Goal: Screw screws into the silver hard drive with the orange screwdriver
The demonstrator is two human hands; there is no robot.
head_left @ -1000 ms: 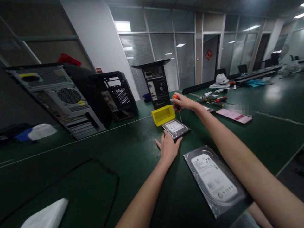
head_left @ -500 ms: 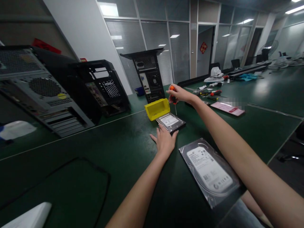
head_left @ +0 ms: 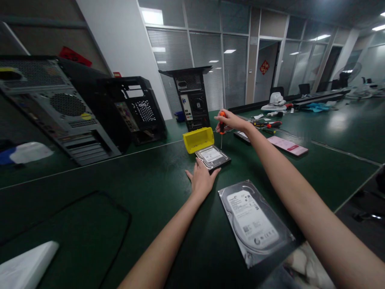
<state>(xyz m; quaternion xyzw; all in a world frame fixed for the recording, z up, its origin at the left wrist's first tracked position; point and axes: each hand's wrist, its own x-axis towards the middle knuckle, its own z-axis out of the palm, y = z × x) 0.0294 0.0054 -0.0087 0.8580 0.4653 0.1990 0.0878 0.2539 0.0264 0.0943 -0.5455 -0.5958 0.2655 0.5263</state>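
A hard drive [head_left: 212,155] with a white label lies flat on the dark green table. My left hand [head_left: 201,178] grips its near end, thumb and fingers spread along the edges. Above the drive, my right hand [head_left: 227,119] is closed around the orange-and-black handle of a screwdriver [head_left: 222,121]. The shaft points down, its tip at the drive's far right edge; whether it sits in a screw is too small to tell. A yellow open case [head_left: 198,140] stands right behind the drive. Nearer me lies a larger-looking hard drive [head_left: 254,220], label up.
Computer cases stand at the back: a large one [head_left: 75,116] on the left, a black one [head_left: 141,108], and another [head_left: 192,96] behind the yellow case. Right of my forearm are a phone [head_left: 288,145], hand tools [head_left: 272,124] and another drive [head_left: 242,137]. A cable [head_left: 128,224] lies left.
The head view has shifted slightly. Both hands stay at the same drive, with the screwdriver still upright over its far right edge.
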